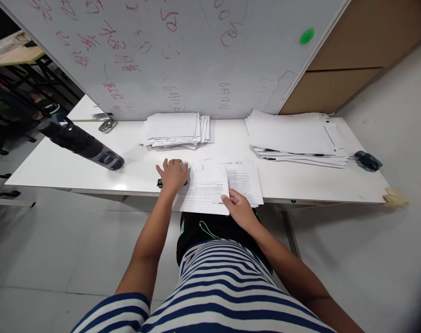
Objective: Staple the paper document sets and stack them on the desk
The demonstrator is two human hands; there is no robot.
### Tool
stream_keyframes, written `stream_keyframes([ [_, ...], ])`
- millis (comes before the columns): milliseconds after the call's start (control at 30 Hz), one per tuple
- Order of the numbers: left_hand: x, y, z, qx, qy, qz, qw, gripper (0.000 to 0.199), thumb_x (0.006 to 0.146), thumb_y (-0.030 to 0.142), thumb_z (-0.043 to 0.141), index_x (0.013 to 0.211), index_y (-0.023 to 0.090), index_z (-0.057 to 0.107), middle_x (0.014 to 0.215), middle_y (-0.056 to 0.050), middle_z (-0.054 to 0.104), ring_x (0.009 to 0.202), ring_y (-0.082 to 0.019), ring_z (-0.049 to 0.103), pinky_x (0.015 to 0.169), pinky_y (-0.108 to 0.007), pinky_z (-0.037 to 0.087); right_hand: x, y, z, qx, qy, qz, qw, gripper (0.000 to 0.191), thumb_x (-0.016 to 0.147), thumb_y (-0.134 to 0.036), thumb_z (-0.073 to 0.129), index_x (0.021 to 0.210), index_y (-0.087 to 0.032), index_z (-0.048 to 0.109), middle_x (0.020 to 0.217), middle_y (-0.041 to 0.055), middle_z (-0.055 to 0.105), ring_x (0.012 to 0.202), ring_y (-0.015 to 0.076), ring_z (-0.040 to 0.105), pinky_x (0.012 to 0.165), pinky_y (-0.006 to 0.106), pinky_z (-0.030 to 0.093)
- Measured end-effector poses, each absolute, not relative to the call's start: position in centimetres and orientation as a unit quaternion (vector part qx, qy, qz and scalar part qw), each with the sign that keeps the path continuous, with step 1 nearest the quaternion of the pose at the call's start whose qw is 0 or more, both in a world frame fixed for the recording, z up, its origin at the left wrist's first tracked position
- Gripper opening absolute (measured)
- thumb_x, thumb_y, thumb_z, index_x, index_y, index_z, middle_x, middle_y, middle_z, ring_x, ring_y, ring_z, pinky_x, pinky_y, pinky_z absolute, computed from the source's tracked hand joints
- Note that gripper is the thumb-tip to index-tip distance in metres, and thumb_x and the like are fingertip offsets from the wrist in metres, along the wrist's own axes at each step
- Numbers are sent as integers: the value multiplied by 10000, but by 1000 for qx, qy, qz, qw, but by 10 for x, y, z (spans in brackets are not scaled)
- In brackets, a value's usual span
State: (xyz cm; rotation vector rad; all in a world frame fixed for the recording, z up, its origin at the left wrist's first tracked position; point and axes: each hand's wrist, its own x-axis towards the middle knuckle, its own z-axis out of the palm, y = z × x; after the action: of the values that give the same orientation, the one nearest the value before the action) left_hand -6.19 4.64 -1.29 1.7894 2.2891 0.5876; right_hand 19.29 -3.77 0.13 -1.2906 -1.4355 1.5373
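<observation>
My right hand (241,208) pinches the near right corner of a printed white sheet (208,192), with the thumb on top. The sheet's near edge reaches past the table's front edge. Under it, partly covered, more printed paper (247,185) lies on the table. My left hand (174,175) rests palm down at the sheet's left edge, fingers spread. Beneath its palm is a black object (159,183) that looks like a stapler; most of it is hidden, so I cannot tell whether the paper sits in it.
Behind the hands stand a smaller paper stack (172,127) and a larger one (289,134) at right. A black bottle-like cylinder (82,144) and a mouse (107,125) are at left. A dark blue item (368,161) lies near the right edge. A whiteboard (196,60) rises behind.
</observation>
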Motion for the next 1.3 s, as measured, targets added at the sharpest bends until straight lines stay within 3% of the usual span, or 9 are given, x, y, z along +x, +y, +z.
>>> stream_keyframes([
  [133,-58,45,-15,635,750,173,59,380,967,406,366,1148,211,638,1356,-161,569,1444,-396,245,1119,-708,-33,192,-40,-3,-491,-548,586,339,359,915,-472,528,1136,-224,664,853,49,711,731,213,640,674,335,527],
  [267,-56,45,-15,633,753,172,54,376,972,419,366,1175,231,621,1372,-141,561,1450,-381,246,1136,-695,-3,191,-41,-1,-498,-534,606,316,401,909,-501,522,1183,-233,641,888,52,716,738,215,647,593,321,535],
  [500,-71,36,0,602,716,331,127,406,957,511,419,1225,263,598,1319,-89,605,1344,-292,442,1116,-479,343,188,-43,-1,-496,-529,614,311,414,899,-501,522,1187,-232,647,925,47,701,709,189,619,526,297,529],
  [600,-82,20,4,616,657,416,123,455,993,515,308,1262,256,569,1348,-77,584,1307,-235,485,1081,-396,386,189,-37,-1,-482,-499,646,318,404,875,-498,566,1136,-209,673,871,40,695,626,155,581,491,273,485],
  [767,-89,2,-15,632,710,309,10,405,983,476,361,984,235,687,1065,-77,717,1131,-256,591,1094,-453,280,211,-22,16,-464,-451,683,337,420,809,-515,666,1017,-155,722,727,19,667,505,101,479,452,253,415],
  [900,-81,5,-29,563,781,268,-41,481,983,427,347,659,212,629,712,-80,686,827,-238,619,894,-401,361,245,-21,35,-471,-501,647,330,443,839,-514,662,1128,-182,709,806,37,704,598,138,557,479,254,445],
  [1033,-75,10,-33,530,808,243,-84,496,981,387,320,601,202,579,639,-97,637,754,-238,587,749,-376,325,266,-27,37,-475,-502,621,369,481,863,-511,654,1263,-244,647,1083,71,735,837,211,670,713,343,563],
  [1133,-74,11,-35,520,816,233,-100,474,974,358,323,616,191,585,654,-109,634,761,-244,575,722,-372,296,263,-30,23,-465,-477,626,405,485,846,-511,680,1244,-233,663,1173,81,721,1032,256,669,974,439,511],
  [1300,-73,9,-34,522,815,236,-91,459,971,344,331,592,196,545,632,-93,613,738,-229,554,711,-362,280,245,-32,2,-461,-457,642,408,490,841,-517,688,1246,-244,664,1227,82,705,1114,267,656,1052,477,458],
])
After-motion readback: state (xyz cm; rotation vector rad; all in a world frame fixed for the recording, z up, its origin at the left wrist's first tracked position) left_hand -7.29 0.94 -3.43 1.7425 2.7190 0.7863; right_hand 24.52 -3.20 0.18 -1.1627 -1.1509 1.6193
